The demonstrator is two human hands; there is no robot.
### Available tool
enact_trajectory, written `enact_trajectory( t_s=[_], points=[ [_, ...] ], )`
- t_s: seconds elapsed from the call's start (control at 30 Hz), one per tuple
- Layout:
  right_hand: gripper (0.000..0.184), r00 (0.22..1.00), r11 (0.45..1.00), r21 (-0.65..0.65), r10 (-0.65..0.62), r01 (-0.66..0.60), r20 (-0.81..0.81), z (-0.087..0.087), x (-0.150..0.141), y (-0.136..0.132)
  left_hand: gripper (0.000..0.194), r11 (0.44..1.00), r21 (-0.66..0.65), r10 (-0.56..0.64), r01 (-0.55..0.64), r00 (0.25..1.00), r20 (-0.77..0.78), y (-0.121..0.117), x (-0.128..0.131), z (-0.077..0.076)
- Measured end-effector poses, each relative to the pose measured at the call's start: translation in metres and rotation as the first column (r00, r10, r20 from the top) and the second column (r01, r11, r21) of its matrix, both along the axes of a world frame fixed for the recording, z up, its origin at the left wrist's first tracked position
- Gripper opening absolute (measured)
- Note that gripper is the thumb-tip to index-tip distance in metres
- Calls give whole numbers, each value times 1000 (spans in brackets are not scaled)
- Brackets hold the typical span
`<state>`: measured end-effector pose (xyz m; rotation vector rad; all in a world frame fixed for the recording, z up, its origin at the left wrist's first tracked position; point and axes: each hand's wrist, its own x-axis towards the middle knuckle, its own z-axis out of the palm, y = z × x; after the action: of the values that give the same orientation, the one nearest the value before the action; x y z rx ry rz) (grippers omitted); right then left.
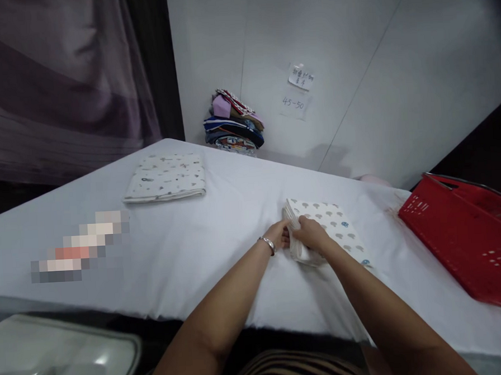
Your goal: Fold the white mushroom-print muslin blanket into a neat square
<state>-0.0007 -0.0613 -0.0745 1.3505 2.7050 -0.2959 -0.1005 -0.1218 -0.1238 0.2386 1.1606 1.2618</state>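
A folded white cloth [334,219] printed with small grey and blue motifs lies on the white-covered table [235,222], in front of me and slightly right. My left hand [278,234], with a silver bracelet on its wrist, is at the cloth's left edge, its fingers curled around the layers there. My right hand [312,234] grips the same edge from above, its fingers bent over the folds. Part of the fingertips of both hands is hidden by the fabric. Farther left lies a second folded cloth [168,178], white with small scattered prints, untouched by either hand.
A red plastic basket [458,238] stands at the table's right end. Against the wall behind the table is a stack of folded fabrics [234,124]. A blurred-out patch covers something at the left. At the lower left is a white basin [74,348].
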Motion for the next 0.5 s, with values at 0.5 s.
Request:
enact_trajectory(
  t_s=[0.5],
  points=[
    [19,828,952,74,294,-296,-478,-26,44,-38,26,995,92,88,-41,796,-599,8,-2,-26]
  ],
)
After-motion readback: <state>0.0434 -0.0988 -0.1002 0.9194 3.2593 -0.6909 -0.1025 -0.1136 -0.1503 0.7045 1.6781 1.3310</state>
